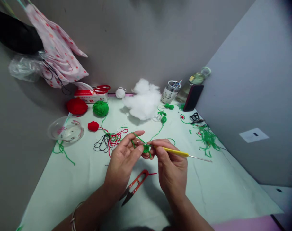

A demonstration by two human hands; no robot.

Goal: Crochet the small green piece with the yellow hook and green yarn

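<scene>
My left hand (123, 157) pinches a small piece of green crochet work (146, 149), with green yarn looped over its fingers. Between the thumb and fingers of my right hand (172, 165) is a crochet hook (176, 151) with a yellow handle and metal ends. Its left tip meets the green piece; the other end points right. Fingers partly cover the crochet work. Orange-handled thread snips (136, 186) lie on the table below my hands, a bit of red yarn by them. A green strand runs from my hands to the back of the table.
Balls of green yarn (100, 108) and red yarn (76, 106) sit back left, near a clear plastic bowl (66, 130). White stuffing (143, 99) is piled at the back centre. A pen holder (170, 92), a phone (194, 98) and green yarn scraps (208, 138) are at right.
</scene>
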